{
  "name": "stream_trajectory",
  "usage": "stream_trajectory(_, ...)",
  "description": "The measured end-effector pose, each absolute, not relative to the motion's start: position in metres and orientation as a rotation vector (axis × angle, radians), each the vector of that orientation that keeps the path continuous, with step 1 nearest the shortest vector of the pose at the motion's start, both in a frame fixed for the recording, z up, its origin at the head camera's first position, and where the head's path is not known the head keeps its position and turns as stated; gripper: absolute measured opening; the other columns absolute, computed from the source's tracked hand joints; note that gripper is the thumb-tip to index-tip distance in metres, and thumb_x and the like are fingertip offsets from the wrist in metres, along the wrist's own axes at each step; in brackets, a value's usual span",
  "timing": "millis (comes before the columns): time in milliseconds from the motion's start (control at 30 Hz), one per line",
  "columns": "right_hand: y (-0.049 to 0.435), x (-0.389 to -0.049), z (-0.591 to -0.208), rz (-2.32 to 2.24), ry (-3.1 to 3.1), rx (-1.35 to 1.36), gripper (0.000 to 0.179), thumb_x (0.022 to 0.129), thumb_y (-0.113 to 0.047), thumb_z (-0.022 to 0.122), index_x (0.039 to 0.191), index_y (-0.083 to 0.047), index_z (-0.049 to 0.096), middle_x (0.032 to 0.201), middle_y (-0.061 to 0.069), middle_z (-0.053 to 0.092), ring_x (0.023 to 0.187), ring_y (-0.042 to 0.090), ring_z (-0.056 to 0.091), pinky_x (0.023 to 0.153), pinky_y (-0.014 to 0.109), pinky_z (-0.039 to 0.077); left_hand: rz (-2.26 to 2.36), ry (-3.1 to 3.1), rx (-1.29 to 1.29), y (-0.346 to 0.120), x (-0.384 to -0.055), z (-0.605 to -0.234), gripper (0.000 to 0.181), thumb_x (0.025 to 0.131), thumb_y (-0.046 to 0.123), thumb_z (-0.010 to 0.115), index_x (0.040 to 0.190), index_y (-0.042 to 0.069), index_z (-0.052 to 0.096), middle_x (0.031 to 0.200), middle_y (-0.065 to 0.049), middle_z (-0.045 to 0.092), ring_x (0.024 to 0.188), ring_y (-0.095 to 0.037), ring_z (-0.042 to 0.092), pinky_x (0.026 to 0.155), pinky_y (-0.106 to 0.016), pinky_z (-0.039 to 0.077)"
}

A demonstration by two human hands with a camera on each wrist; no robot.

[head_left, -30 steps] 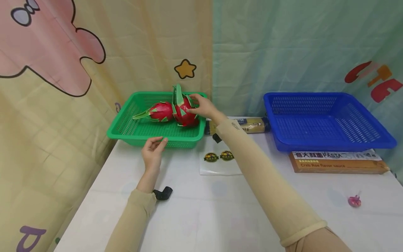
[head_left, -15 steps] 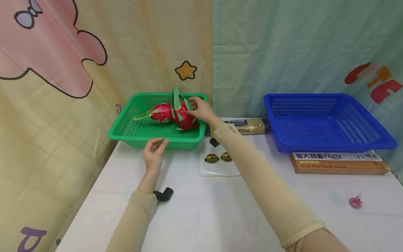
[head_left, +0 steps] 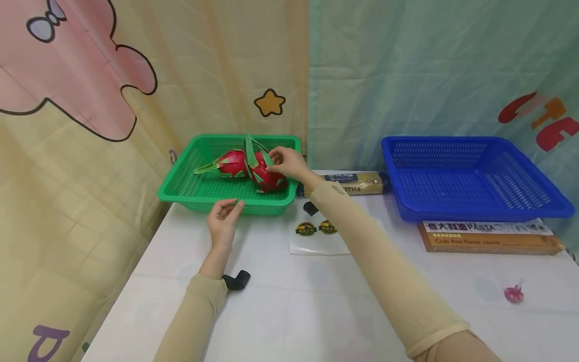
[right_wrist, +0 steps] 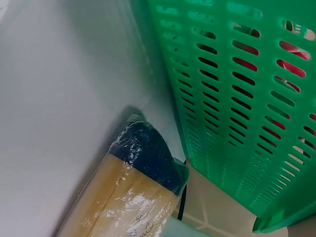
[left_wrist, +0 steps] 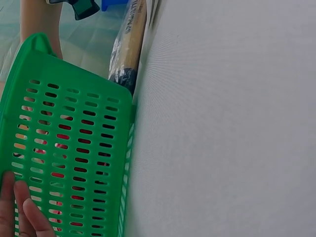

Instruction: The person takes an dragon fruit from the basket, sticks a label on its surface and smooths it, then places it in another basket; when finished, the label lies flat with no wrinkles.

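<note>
Two red dragon fruits with green scales lie in a green plastic basket (head_left: pixel 226 195). The left dragon fruit (head_left: pixel 232 163) lies on its side, its leafy tip pointing left. Against it leans the right dragon fruit (head_left: pixel 267 176), its long leaves tilted up and left. My right hand (head_left: pixel 289 163) holds this one at its upper right, thumb and fingertips against skin and scales. At the basket's front rim is my left hand (head_left: pixel 221 221), fingers loosely bent with nothing between them; whether it touches the rim I cannot tell. In the left wrist view its fingers (left_wrist: pixel 22 207) show beside the perforated wall.
A blue basket (head_left: pixel 452 208) stands at right, behind a pasta box (head_left: pixel 493 244). Between the baskets lies a spaghetti packet (head_left: pixel 357 183). A white sheet with round labels (head_left: pixel 316 241) is under my right forearm. A small pink object (head_left: pixel 514 294) sits at far right.
The right dragon fruit has tipped and come slightly lower in the basket, my right hand moving with it; its leaves now lean farther left. My left hand stays by the rim.
</note>
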State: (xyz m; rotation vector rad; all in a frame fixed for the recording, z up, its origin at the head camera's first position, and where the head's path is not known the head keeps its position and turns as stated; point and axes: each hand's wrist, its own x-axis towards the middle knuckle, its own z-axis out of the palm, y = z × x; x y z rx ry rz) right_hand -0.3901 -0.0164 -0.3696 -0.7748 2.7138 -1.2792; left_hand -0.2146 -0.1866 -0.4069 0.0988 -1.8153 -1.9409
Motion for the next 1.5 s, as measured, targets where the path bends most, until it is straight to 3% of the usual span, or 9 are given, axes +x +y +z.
stream_trajectory(367, -0.011, -0.37, -0.365, -1.413, 2.554, -1.0, 0.032, 0.082, -0.016, 0.074, 0.104, -0.002, 0.056, 0.094, 0.009, 0.058, 0.083, 0.018, 0.054, 0.076, 0.025, 0.046, -1.962, -1.78, 0.094, -0.194, -0.225, -0.428, 0.026, 0.083, 0.001, 0.069, 0.102, -0.013, 0.059, 0.081, 0.003, 0.065, 0.074, -0.007, 0.06, 0.064, -0.019, 0.049)
stream_trajectory(667, 0.006, -0.34, -0.309, -1.705, 2.4, -1.048, 0.032, 0.082, -0.007, 0.072, 0.109, 0.003, 0.056, 0.09, 0.009, 0.055, 0.08, 0.019, 0.05, 0.072, 0.024, 0.044, -1.92, -1.769, 0.078, -0.194, -0.23, -0.431, 0.02, 0.082, 0.004, 0.071, 0.096, -0.005, 0.061, 0.076, 0.007, 0.066, 0.071, -0.009, 0.06, 0.061, -0.019, 0.048)
stream_trajectory(933, 0.061, -0.292, -0.269, -1.751, 2.292, -1.069, 0.031, 0.081, -0.004, 0.071, 0.109, 0.001, 0.057, 0.084, 0.009, 0.054, 0.077, 0.02, 0.048, 0.065, 0.024, 0.043, -1.95, -1.742, 0.072, -0.194, -0.229, -0.43, 0.016, 0.082, 0.003, 0.071, 0.095, -0.003, 0.063, 0.075, 0.006, 0.066, 0.07, -0.008, 0.062, 0.062, -0.019, 0.049)
stream_trajectory(1167, 0.114, -0.246, -0.272, -1.572, 2.314, -1.11, 0.032, 0.08, -0.002, 0.071, 0.11, 0.004, 0.06, 0.089, 0.009, 0.059, 0.078, 0.02, 0.052, 0.067, 0.027, 0.049, -1.949, -1.786, 0.106, -0.193, -0.228, -0.429, 0.027, 0.083, 0.009, 0.072, 0.101, -0.007, 0.06, 0.077, 0.005, 0.065, 0.072, -0.008, 0.062, 0.067, -0.024, 0.05)
stream_trajectory(1333, 0.139, -0.214, -0.289, -1.35, 2.344, -1.211, 0.028, 0.08, -0.005, 0.072, 0.107, -0.003, 0.064, 0.093, 0.004, 0.062, 0.079, 0.021, 0.055, 0.069, 0.032, 0.051, -1.929, -1.81, 0.133, -0.191, -0.225, -0.426, 0.027, 0.085, 0.01, 0.07, 0.104, -0.005, 0.059, 0.077, 0.004, 0.063, 0.07, -0.008, 0.06, 0.065, -0.024, 0.049)
stream_trajectory(1500, 0.152, -0.187, -0.313, -1.206, 2.339, -1.268, 0.025, 0.081, -0.013, 0.073, 0.106, -0.011, 0.067, 0.095, -0.003, 0.063, 0.083, 0.016, 0.057, 0.073, 0.03, 0.05, -1.923, -1.835, 0.175, -0.179, -0.213, -0.414, 0.03, 0.091, 0.012, 0.062, 0.114, -0.005, 0.053, 0.065, 0.005, 0.053, 0.059, -0.008, 0.051, 0.061, -0.021, 0.045)
